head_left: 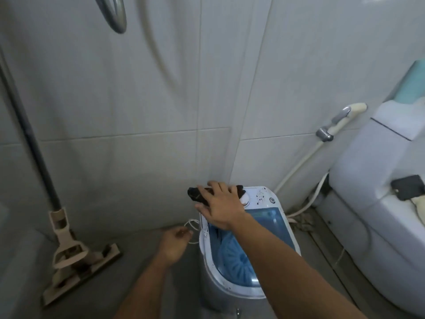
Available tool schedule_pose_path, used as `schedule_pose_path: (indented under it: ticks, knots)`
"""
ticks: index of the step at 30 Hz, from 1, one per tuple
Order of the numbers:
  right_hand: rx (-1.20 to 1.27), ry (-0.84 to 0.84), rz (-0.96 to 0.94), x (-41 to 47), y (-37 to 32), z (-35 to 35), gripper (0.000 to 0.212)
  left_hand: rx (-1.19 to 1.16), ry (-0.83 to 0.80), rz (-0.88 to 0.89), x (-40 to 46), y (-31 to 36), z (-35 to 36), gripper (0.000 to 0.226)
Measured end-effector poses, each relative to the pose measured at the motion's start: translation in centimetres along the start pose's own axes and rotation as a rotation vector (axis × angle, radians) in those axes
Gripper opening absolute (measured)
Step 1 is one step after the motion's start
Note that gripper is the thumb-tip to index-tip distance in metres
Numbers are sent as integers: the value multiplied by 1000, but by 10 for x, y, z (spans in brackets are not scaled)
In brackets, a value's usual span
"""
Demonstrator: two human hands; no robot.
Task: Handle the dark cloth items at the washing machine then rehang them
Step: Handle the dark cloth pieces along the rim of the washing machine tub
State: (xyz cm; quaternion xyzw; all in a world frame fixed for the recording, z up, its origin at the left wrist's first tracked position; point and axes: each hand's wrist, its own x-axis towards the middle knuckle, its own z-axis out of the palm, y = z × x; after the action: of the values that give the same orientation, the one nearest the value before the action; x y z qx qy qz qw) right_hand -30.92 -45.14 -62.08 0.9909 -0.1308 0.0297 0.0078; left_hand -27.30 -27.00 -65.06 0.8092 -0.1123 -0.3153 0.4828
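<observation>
One crumpled dark cloth item (195,195) is pinned by right hand (220,204), fingers spread, atop small white-and-blue washing machine (257,288), prob. for pickup; left hand (176,244) loosely curled, empty.

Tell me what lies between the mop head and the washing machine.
Head view: bare grey floor, the left hand hovering over it, and a thin white cord beside the washing machine.

Pale grey tiled walls (138,93) with thin grout lines, dim bluish light. Grey floor (138,261). Flat mop (69,256) leaning at left. White toilet (379,203) at right, spray hose (340,120) on wall beside it.
</observation>
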Motion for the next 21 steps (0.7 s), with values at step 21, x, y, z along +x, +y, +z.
schedule_pose_path:
  ticks: [21]
  knots:
    - [-50, 210, -38, -23, 8, 18, 39, -345, -10, 25, -3, -34, 40, 25]
